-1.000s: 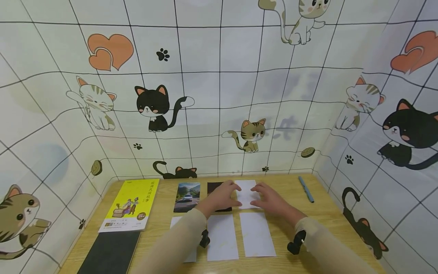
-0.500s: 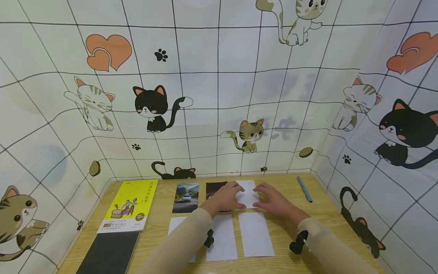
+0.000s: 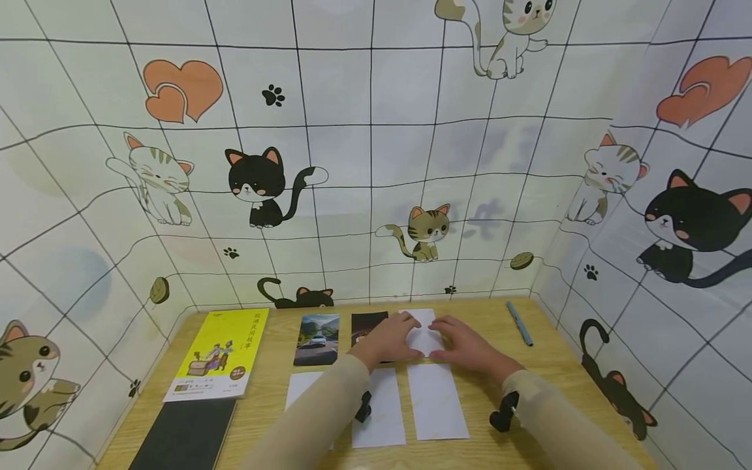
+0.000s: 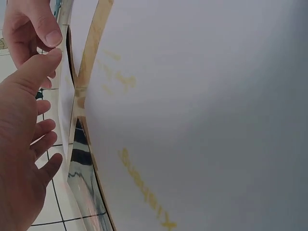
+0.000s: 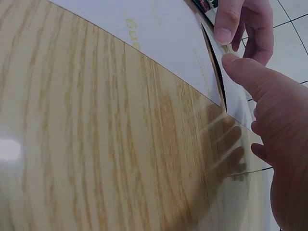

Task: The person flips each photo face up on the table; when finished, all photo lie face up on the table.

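Observation:
A white card (image 3: 422, 329) lies in the back row on the table, its upper part showing between both hands. My left hand (image 3: 390, 336) rests at the card's left side, fingers loosely bent and spread. My right hand (image 3: 466, 344) is at its right side in a similar pose. The two thumbs come close together by the card's near edge, and neither hand curls round it. In the right wrist view, a thin dark gap shows along the edge beside the thumbs. A dark picture card (image 3: 365, 324) is partly hidden behind my left hand.
Several white cards lie in the front row, including one at the right (image 3: 437, 401). A car photo (image 3: 317, 339) is at the back left. A yellow book (image 3: 220, 352), a black notebook (image 3: 185, 434) and a blue pen (image 3: 519, 323) lie on the wooden table.
My left hand has moved slightly right over the white card, so the thumbs are closer together. The head view has shifted a little. The other things have stayed put.

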A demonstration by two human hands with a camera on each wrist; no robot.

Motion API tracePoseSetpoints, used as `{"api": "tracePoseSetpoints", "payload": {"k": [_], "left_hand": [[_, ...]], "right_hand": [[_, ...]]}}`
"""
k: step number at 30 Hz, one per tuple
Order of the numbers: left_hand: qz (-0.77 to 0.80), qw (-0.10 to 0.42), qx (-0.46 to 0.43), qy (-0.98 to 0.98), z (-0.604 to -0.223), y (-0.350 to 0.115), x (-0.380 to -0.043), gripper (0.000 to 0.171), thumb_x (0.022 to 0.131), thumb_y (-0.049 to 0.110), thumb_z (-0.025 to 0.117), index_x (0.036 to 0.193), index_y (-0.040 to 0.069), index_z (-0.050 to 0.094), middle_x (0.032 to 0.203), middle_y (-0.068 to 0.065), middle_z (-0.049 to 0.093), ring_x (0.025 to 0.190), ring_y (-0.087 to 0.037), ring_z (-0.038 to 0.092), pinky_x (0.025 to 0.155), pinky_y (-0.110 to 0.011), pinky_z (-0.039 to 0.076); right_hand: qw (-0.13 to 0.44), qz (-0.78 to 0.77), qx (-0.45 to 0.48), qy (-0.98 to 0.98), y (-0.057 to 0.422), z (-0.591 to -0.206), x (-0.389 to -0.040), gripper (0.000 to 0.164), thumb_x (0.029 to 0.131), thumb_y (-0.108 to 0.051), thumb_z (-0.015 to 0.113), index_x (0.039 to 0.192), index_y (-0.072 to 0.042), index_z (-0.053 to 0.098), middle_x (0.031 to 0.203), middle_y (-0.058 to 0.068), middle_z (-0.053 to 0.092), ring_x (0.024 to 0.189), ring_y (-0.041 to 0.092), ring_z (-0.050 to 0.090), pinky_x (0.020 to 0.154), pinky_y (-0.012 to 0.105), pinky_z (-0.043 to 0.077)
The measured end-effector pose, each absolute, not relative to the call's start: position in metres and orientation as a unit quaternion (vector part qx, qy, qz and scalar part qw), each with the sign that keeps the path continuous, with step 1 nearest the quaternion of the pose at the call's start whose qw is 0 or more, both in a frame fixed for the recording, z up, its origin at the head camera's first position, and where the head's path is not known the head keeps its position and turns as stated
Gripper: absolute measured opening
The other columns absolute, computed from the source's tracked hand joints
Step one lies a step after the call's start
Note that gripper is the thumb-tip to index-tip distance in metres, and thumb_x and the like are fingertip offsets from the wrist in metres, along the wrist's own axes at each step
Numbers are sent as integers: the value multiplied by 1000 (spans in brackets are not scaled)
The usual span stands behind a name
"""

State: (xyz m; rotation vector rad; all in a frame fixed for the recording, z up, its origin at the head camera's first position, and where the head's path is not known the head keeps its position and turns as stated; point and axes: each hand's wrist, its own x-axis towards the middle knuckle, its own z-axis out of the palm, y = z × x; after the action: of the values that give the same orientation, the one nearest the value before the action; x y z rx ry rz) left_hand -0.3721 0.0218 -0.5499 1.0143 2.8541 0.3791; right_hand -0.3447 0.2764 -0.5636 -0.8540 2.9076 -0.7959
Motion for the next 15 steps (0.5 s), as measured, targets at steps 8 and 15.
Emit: {"api": "tracePoseSetpoints", "payload": {"k": [8, 15], "left_hand": [[101, 61, 322, 939, -553, 26, -373, 80, 98, 66, 75, 160, 19, 59, 170, -3, 48, 158, -27, 43, 127, -44, 39], [86, 59, 325, 940, -565, 25, -378, 80, 100, 72, 67, 162, 23, 58, 172, -1, 47, 159, -28, 43, 127, -44, 39]], "right_hand": [[9, -219, -286, 933, 278, -568, -350, 78, 98, -49, 84, 155, -1, 61, 163, 19, 54, 151, 44, 49, 121, 65, 40], [28, -214, -292, 932, 280, -572, -352, 77, 102, -52, 79, 158, -3, 59, 166, 16, 52, 153, 43, 46, 122, 66, 38]]}}
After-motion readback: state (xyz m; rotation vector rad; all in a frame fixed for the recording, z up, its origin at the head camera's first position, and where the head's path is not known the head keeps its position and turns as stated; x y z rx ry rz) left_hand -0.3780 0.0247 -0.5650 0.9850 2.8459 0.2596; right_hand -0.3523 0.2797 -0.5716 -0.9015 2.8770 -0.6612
